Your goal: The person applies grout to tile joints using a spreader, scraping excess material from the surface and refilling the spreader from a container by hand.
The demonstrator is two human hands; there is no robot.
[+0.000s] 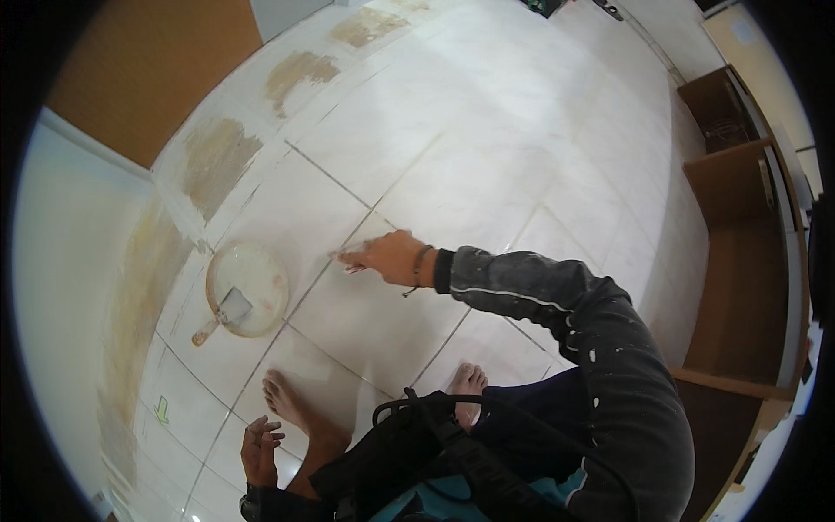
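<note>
My right hand reaches across to a dark joint between the white floor tiles. Its index finger points along the joint, and the other fingers are curled around something small and pale that I cannot make out. Down at the lower left, my left hand is raised beside my knee, fingers loosely apart and holding nothing. Between the hands and the wall, a round whitish shallow dish rests on the tiles, smeared with pale paste. A putty knife lies across its near rim, its worn handle sticking out.
My bare left foot and right foot stand on the tiles. Along the left wall run brownish bare patches. A brown wooden door panel is at upper left. Open wooden cabinets line the right side. A green arrow sticker marks one tile.
</note>
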